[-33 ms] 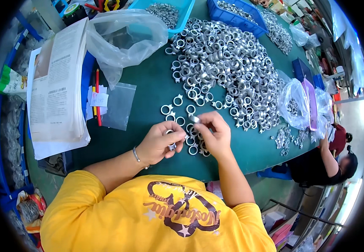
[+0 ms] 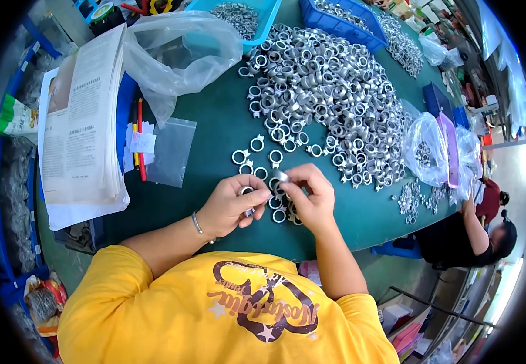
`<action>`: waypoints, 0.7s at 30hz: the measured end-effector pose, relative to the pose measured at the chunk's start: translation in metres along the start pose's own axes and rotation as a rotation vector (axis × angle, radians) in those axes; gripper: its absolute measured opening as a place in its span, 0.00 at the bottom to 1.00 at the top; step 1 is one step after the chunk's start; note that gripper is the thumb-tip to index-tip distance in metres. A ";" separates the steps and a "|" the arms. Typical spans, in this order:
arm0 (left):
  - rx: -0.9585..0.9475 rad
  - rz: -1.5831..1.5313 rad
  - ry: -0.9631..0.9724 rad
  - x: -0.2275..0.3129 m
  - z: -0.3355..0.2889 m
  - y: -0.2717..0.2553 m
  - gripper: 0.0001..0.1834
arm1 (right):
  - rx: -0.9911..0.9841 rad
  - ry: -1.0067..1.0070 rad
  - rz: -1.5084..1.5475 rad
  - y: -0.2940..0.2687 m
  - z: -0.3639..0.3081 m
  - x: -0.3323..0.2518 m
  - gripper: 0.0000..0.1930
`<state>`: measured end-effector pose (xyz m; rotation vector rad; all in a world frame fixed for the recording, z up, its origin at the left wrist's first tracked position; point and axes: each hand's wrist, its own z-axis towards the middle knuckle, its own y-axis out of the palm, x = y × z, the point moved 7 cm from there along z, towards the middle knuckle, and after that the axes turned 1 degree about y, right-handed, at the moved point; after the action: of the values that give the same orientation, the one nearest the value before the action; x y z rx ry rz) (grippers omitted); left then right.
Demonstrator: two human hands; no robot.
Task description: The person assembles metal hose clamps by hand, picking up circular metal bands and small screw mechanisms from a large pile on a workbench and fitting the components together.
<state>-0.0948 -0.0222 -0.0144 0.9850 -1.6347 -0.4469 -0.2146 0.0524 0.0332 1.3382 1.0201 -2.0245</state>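
My left hand (image 2: 232, 205) is closed around silver metal rings; one ring (image 2: 246, 191) shows between thumb and fingers, and another edge peeks out below. Just to its right, my right hand (image 2: 309, 197) pinches a single metal ring (image 2: 280, 176) between thumb and fingertips, tilted and held a little above the table. Loose rings (image 2: 257, 143) with small lugs lie around and beneath the hands, some partly hidden by the right one. Beyond them spreads a large heap of similar rings (image 2: 317, 85).
A green table (image 2: 208, 130) carries a clear plastic bag (image 2: 178, 67), a stack of printed papers (image 2: 84, 121), a red pencil (image 2: 141, 139) and a small zip bag (image 2: 175, 151). Blue bins (image 2: 343, 27) of parts stand at the back. A co-worker (image 2: 463, 239) sits at the right.
The ring in my right hand has tilted slightly between the fingertips. My left hand stays in nearly the same place.
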 end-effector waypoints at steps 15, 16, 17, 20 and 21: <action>-0.039 0.517 0.325 0.019 -0.010 0.018 0.03 | 0.027 0.314 0.566 0.008 -0.039 0.002 0.07; -0.046 0.535 0.346 0.019 -0.010 0.018 0.03 | 0.001 0.342 0.619 0.011 -0.040 0.001 0.10; -0.048 0.564 0.385 0.021 -0.010 0.019 0.04 | -0.038 0.305 0.606 0.012 -0.041 0.000 0.11; -0.070 0.662 0.504 0.025 -0.012 0.024 0.06 | -0.118 0.227 0.583 0.016 -0.047 0.000 0.14; -0.090 0.702 0.546 0.026 -0.012 0.026 0.06 | -0.113 0.203 0.565 0.015 -0.046 -0.001 0.14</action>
<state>-0.0935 -0.0249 0.0238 0.3627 -1.3263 0.2139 -0.1781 0.0807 0.0188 1.5770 0.7150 -1.4173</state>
